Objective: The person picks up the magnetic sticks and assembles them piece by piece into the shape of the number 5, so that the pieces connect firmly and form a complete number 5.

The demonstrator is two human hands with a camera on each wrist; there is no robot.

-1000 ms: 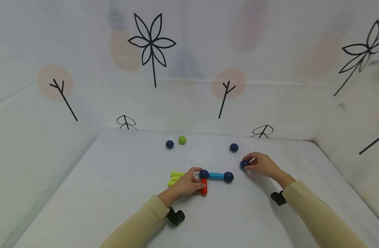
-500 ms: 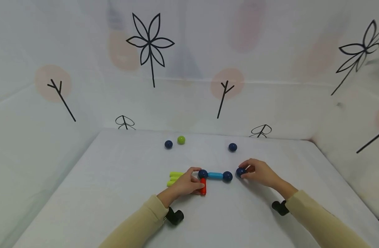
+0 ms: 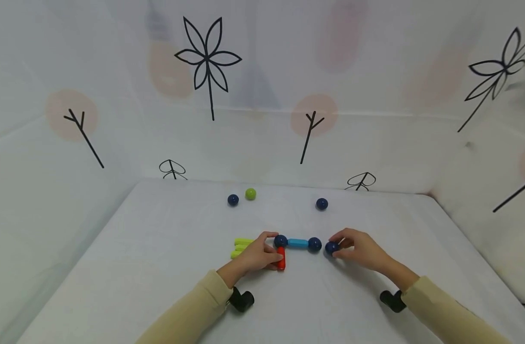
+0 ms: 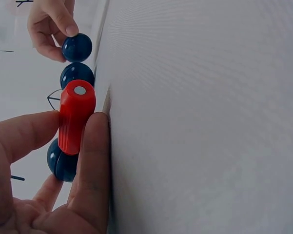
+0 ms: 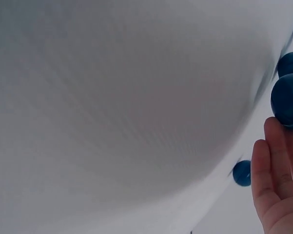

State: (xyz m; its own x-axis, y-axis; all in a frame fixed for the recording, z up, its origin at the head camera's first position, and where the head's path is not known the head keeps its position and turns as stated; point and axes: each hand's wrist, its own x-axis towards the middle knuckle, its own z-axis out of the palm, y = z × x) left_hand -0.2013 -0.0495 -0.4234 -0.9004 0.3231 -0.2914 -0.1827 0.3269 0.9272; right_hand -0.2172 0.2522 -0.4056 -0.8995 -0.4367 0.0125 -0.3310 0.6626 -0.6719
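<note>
Rear left ball point(image 3: 233, 200): dark blue, near the back of the white table point(image 3: 159, 248), just beside the green ball.
Yellow-green rods point(image 3: 241, 248): lying side by side next to the left hand; three seem to show, though the fingers may cover part of the bundle.
Green ball point(image 3: 251, 194): at the back, well apart from the hands.
Left hand point(image 3: 254, 256): pinching the red rod between thumb and finger, another finger reaching the corner ball.
Corner ball point(image 3: 281, 241): dark blue, joining the red rod and the light-blue rod.
Red rod point(image 3: 282, 263): running from the corner ball toward the person, a silvery disc on its near end.
Light-blue rod point(image 3: 298, 243): bridging the corner ball and the end ball.
End ball point(image 3: 315, 245): dark blue, just beside the held ball, a narrow gap between them.
Rear right ball point(image 3: 322, 204): dark blue, behind the end ball.
Held ball point(image 3: 332, 248): dark blue, in the right hand's fingertips.
Right hand point(image 3: 360, 248): grasping that ball between thumb and fingers.
</note>
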